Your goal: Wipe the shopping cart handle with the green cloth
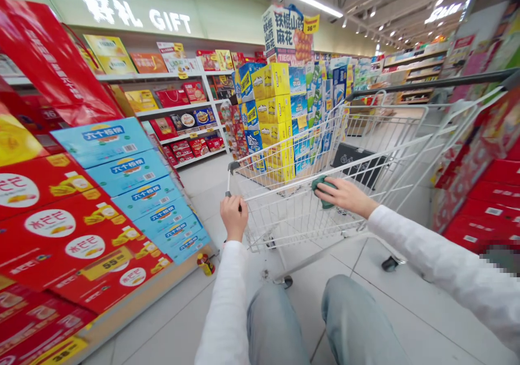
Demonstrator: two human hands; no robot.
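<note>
A white wire shopping cart (284, 213) stands directly in front of me, its basket holding nothing that I can make out. My left hand (234, 217) is closed around the near left corner of the cart's top rim. My right hand (345, 196) presses a crumpled green cloth (323, 191) against the cart's upper rail, with the fingers lying over the cloth. White sleeves cover both forearms, and my knees in pale jeans (325, 321) show below the cart.
Stacked red gift boxes (60, 235) and blue cartons (138, 191) line the left, with a small bottle (205, 264) at their base. Yellow cartons (272, 105) are piled ahead, shelves of boxed goods (174, 99) stand behind, and red boxes (483, 191) rise at the right. The floor is pale tile.
</note>
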